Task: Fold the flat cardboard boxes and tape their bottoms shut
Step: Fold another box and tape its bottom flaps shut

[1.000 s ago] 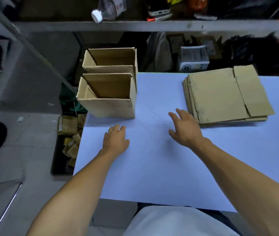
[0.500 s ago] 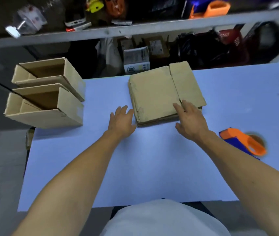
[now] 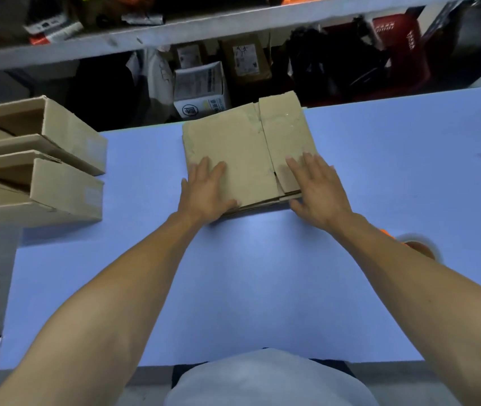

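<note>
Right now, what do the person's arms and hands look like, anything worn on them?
Both arms are bare from hand to past the elbow: no sleeves, gloves, watch or rings show on the left hand or right hand. A pale garment covers the torch at the bottom edge.

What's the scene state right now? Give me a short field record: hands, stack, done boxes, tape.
left hand: flat on the near left corner of the flat cardboard stack, fingers straight
right hand: flat on the stack's near right corner, thumb at its edge
stack: several flat boxes, lying on the blue table
folded boxes: two, open tops, at the table's left edge
tape dispenser: orange, on the table, mostly hidden behind the right forearm
</note>
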